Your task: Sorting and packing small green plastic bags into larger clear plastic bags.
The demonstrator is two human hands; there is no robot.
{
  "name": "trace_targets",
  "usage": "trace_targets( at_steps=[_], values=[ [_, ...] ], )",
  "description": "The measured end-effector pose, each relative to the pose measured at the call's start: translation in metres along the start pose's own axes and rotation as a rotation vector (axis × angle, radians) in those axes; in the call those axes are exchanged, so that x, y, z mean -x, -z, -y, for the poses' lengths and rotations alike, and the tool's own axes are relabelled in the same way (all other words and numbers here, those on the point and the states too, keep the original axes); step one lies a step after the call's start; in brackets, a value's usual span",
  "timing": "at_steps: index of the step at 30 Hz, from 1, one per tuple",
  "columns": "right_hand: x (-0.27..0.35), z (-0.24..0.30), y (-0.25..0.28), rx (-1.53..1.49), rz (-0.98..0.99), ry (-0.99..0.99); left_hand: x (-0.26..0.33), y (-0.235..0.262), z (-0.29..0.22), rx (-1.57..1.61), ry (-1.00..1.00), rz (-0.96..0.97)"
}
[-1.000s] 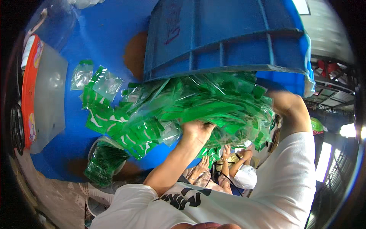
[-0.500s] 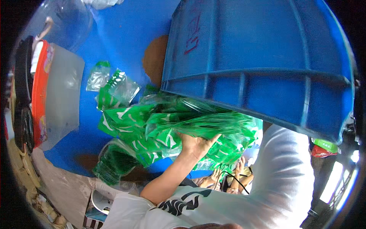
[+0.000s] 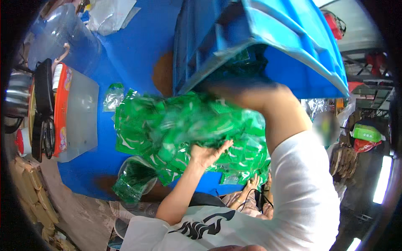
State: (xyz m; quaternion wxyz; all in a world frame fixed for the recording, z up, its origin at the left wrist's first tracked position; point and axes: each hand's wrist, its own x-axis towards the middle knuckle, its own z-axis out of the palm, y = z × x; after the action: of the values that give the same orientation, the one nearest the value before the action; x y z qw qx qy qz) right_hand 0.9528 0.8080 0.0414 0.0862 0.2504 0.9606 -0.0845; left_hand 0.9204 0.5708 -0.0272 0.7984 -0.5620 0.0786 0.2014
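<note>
A pile of green and clear plastic packets (image 3: 180, 125) is spread over the blue table, partly smeared by motion. My left hand (image 3: 205, 154) rests against its near edge, palm toward the packets, thumb stretched out and the other fingers partly hidden. A large blue plastic crate (image 3: 289, 29) is tipped over behind the pile, its mouth facing me, with more green packets in its shadowed inside. My right hand (image 3: 240, 94) is at the crate's mouth, above the pile's far side. Motion blurs its fingers, so its grip cannot be made out.
A translucent box with a red rim (image 3: 79, 117) stands at the left, next to black-handled scissors (image 3: 48, 138). A clear bag with green contents (image 3: 134, 178) is at the table's near edge. Another person's hands (image 3: 251, 184) are at the pile's near right. A cloudy plastic bag (image 3: 111, 16) lies far left.
The crate has tilted so that its mouth now shows. My right hand has come into view at the mouth. The packets' upper layer has shifted and scattered; my left hand has barely moved.
</note>
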Motion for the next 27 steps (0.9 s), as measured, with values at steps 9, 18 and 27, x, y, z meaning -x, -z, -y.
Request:
trace_targets(
  at_steps=[9,18,27],
  values=[
    [0.116,-0.149,0.031,-0.107,0.050,-0.168,0.058,0.020,0.020,-0.256,-0.126,0.013],
    [0.280,0.153,-0.039,0.037,-0.973,-1.308,0.090,0.000,0.040,-2.157,-1.420,0.023],
    [0.215,0.229,-0.196,-0.101,-0.646,-1.375,0.088,0.085,-0.051,-3.132,-1.678,-0.564]
  ],
)
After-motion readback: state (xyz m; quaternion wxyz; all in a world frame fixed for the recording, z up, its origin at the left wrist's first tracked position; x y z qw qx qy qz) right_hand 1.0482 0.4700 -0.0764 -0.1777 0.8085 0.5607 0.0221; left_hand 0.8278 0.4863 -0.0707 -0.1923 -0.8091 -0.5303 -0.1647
